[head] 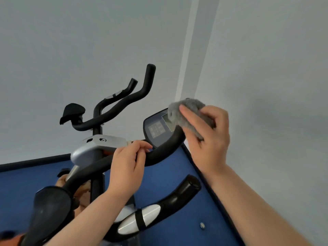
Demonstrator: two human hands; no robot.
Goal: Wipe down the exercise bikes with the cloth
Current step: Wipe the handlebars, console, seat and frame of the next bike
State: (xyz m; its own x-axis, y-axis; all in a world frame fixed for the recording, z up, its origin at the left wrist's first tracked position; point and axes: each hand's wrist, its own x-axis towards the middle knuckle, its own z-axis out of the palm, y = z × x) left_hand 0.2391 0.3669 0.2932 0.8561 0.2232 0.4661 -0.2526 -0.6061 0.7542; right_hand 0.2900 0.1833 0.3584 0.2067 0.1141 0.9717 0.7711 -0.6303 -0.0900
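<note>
Right now your right hand (206,134) grips a bunched grey cloth (190,115), fingers curled around it, and presses it against the upper right edge of the bike's console (158,129), over the corner of its pale display window. Below that window, the console's button panel is uncovered. Your left hand (128,165) is wrapped around the black foam handlebar (159,153) just below the console, fingers curled over the top of the bar and thumb beneath.

Out from your hands, the handlebar loops down to the left past a silver bracket (103,141) on the bike's central post. A second grip, black with a silver sensor plate (139,219), juts out lower, near your left forearm. Beyond the near bike (95,174) stands another exercise bike (110,110), with black curved handlebars rising upward and a black padded elbow rest at its left.

Nothing in view holds anything inside it. Under the bikes, the floor (168,183) is blue, edged with a dark skirting strip, and a small metal nut or bolt (202,225) lies on it at the lower right. Pale grey walls (71,50) meet in a corner behind the console.
</note>
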